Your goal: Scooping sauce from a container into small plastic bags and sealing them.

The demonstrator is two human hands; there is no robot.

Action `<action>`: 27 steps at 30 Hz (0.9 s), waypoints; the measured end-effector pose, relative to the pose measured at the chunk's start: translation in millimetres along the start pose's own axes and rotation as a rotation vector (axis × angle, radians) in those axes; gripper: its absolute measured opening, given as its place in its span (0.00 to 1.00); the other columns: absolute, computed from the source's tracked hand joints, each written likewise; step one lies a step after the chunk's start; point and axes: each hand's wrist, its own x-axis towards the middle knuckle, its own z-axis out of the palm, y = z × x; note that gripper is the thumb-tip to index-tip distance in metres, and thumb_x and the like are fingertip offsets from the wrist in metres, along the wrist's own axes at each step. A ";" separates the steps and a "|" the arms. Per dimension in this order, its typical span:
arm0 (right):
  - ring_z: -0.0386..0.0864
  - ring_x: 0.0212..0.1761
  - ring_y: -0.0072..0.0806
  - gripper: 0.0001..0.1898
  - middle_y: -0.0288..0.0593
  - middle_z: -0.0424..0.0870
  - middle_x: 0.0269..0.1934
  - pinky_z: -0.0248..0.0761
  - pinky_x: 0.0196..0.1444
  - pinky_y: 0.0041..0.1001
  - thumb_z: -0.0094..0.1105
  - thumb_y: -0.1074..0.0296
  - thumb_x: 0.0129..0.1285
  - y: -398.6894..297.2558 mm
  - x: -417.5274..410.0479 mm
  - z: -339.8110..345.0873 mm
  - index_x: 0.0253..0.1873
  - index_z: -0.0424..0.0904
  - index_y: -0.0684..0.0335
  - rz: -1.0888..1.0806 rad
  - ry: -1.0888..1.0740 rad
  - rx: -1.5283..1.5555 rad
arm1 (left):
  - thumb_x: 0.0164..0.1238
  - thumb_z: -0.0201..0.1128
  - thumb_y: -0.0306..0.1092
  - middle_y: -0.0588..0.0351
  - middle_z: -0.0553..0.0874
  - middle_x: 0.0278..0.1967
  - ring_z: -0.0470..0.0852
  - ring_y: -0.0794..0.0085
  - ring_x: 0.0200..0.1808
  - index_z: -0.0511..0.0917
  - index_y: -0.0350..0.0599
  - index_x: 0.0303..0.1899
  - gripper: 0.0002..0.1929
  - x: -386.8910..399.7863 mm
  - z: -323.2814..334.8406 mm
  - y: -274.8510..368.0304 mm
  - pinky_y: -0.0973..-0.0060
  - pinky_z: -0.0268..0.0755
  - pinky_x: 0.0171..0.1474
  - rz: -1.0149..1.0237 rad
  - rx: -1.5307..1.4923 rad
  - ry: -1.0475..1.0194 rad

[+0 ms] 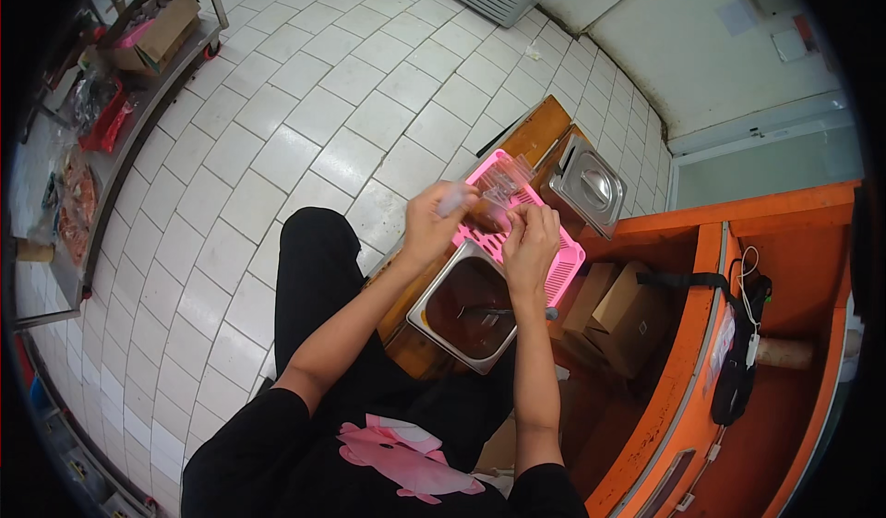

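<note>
Above a pink plastic basket [572, 255], my right hand [531, 241] pinches the edge of a small clear plastic container or bag [487, 219] with brown sauce in it. My left hand [430, 224] is on the other side of it, its fingers closed on a blurred whitish translucent piece [453, 201]. More clear plastic pieces [509, 175] lie in the far end of the basket. Nearer me stands a rectangular steel pan [423, 318] of dark reddish-brown liquid [460, 289]. A ladle [488, 311] rests in it, its handle reaching under my right forearm.
A lidded steel pan [594, 184] stands beyond the basket on the wooden bench [547, 127]. To the right, an orange cabinet [699, 289] holds cardboard boxes [626, 317]. A steel trolley [138, 123] with a carton and bags is at the left, across the tiled floor [291, 144].
</note>
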 end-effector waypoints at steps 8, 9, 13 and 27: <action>0.70 0.37 0.49 0.04 0.55 0.73 0.31 0.65 0.39 0.41 0.57 0.77 0.54 42.8 -10.4 44.1 0.35 0.74 0.65 0.040 -0.177 -0.100 | 0.65 0.61 0.42 0.61 0.82 0.36 0.75 0.81 0.39 0.80 0.39 0.40 0.15 -3.0 -51.7 -18.1 0.82 0.65 0.46 -0.322 -0.049 0.228; 0.71 0.37 0.51 0.04 0.56 0.73 0.32 0.65 0.39 0.42 0.57 0.77 0.54 45.1 -11.2 48.7 0.35 0.74 0.65 0.072 -0.235 -0.100 | 0.66 0.61 0.44 0.61 0.82 0.36 0.75 0.82 0.39 0.80 0.39 0.40 0.15 -4.7 -54.2 -17.8 0.82 0.64 0.46 -0.347 -0.059 0.239; 0.72 0.32 0.50 0.05 0.55 0.73 0.27 0.65 0.36 0.41 0.57 0.77 0.56 57.8 -8.9 70.4 0.37 0.72 0.64 -0.040 -0.192 -0.065 | 0.66 0.60 0.45 0.62 0.81 0.34 0.74 0.82 0.38 0.80 0.40 0.40 0.16 -4.7 -57.6 -18.6 0.83 0.63 0.45 -0.378 -0.045 0.186; 0.75 0.33 0.49 0.15 0.55 0.77 0.32 0.68 0.33 0.37 0.55 0.67 0.62 36.3 -15.6 39.8 0.48 0.68 0.71 0.263 -0.173 0.155 | 0.73 0.49 0.40 0.55 0.80 0.42 0.80 0.80 0.35 0.69 0.38 0.53 0.16 -31.3 -34.6 -5.5 0.83 0.74 0.37 -0.678 -0.573 -0.041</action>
